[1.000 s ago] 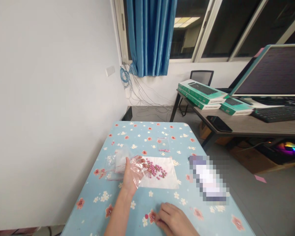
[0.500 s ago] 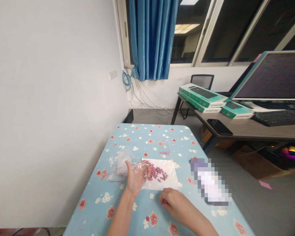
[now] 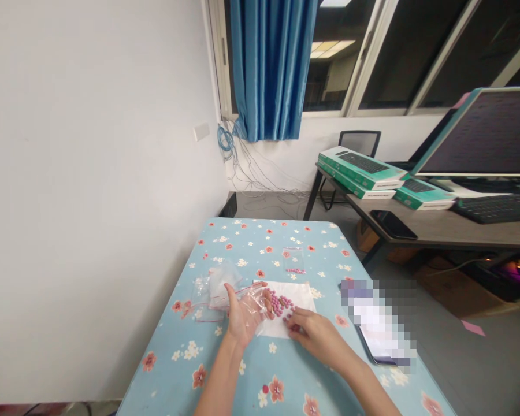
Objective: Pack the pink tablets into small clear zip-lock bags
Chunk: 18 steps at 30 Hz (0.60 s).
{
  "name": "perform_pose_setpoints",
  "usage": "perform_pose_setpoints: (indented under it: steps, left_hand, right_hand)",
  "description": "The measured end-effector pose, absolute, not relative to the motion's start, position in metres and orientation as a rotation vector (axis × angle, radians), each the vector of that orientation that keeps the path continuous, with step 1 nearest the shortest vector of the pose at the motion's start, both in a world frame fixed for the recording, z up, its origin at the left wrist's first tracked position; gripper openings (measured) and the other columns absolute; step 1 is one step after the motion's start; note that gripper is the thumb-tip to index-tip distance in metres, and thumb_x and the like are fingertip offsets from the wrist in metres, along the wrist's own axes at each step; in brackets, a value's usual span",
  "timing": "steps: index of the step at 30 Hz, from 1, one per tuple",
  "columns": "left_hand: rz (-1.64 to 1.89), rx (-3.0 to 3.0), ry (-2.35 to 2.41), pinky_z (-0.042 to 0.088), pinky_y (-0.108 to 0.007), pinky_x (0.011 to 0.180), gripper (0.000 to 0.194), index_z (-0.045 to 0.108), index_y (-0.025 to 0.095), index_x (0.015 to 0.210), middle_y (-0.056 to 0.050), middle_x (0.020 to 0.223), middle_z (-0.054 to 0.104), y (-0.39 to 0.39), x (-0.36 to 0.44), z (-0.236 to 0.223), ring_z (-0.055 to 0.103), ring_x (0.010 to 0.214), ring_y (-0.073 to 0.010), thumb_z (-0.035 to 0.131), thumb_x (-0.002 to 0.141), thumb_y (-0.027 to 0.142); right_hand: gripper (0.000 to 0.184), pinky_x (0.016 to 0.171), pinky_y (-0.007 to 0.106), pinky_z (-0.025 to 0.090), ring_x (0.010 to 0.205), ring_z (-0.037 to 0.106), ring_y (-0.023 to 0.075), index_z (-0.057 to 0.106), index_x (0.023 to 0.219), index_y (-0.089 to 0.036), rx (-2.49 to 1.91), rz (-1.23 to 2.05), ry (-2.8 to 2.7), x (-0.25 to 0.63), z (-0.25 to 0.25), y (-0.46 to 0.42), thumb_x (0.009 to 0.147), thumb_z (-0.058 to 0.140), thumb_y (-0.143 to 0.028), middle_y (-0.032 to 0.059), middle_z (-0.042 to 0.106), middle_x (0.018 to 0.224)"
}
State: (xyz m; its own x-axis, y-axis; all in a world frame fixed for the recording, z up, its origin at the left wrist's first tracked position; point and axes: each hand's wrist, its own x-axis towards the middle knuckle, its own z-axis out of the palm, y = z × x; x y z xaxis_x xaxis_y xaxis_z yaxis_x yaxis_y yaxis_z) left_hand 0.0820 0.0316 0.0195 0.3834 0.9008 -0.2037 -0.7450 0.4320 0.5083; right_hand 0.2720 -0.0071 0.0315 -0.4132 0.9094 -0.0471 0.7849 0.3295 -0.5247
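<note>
Left hand (image 3: 245,319) cupped upward, gripping clear plastic bag (image 3: 252,306) beside pink tablets (image 3: 281,306) on white paper sheet (image 3: 279,326) — right hand (image 3: 318,339) curled against tablets, fingers' hold impossible to tell.

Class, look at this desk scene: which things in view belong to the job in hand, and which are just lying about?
In the work: left hand holding a clear zip bag; right hand beside pink tablets on white paper; small zip bag.

Lying about: boxed keyboards, phone, monitor.

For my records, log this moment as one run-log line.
left hand: holding clear zip bag | right hand: at pink tablets | under them: white paper sheet on floral tablecloth
</note>
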Motion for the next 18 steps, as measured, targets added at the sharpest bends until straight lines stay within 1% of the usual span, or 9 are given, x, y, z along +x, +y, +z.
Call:
perform_pose_setpoints:
  steps: [3,6,11,15,18]
  left_hand:
    - [1.066,0.349,0.472,0.05,-0.032,0.056,0.087,0.063,0.012,0.101,-0.009,0.077,0.063,0.031,0.083,0.021,0.058,0.061,-0.0184,0.022,0.071,0.084]
    - [1.059,0.35,0.483,0.051,-0.032,0.055,0.087,0.063,0.012,0.102,-0.01,0.078,0.063,0.031,0.083,0.022,0.058,0.061,-0.0179,0.023,0.071,0.083]
    - [1.048,0.336,0.46,0.051,-0.031,0.056,0.089,0.063,0.009,0.102,-0.011,0.08,0.065,0.034,0.083,0.023,0.06,0.062,-0.0175,0.023,0.072,0.082]
    - [1.0,0.378,0.461,0.05,-0.03,0.056,0.081,0.064,0.008,0.097,-0.012,0.075,0.066,0.037,0.085,0.024,0.06,0.058,-0.0171,0.031,0.075,0.079]
    - [0.98,0.452,0.486,0.048,-0.028,0.054,0.074,0.065,0.008,0.092,-0.009,0.066,0.064,0.038,0.088,0.023,0.057,0.053,-0.0155,0.036,0.077,0.075]
  right_hand:
    - [0.011,0.067,0.025,0.039,0.077,0.058,0.0155,0.064,0.08,-0.02,-1.518,0.742,-2.268,0.272,0.034,-0.007,0.081,0.057,-0.012,0.0012,0.063,0.081]
    - [0.009,0.065,0.025,0.04,0.072,0.057,0.0141,0.065,0.081,-0.021,-1.468,0.801,-2.187,0.272,0.04,0.001,0.083,0.058,-0.017,0.0005,0.062,0.08]
    - [0.015,0.063,0.025,0.041,0.067,0.056,0.0138,0.066,0.08,-0.02,-1.361,0.821,-2.022,0.27,0.052,0.018,0.087,0.056,-0.028,0.0016,0.063,0.077]
    - [0.02,0.063,0.026,0.042,0.066,0.055,0.0146,0.066,0.081,-0.019,-1.307,0.805,-1.903,0.266,0.062,0.028,0.087,0.055,-0.035,0.003,0.065,0.078]
    - [0.021,0.064,0.027,0.043,0.065,0.055,0.0149,0.066,0.082,-0.019,-1.293,0.784,-1.826,0.258,0.072,0.034,0.087,0.056,-0.036,0.0033,0.066,0.077]
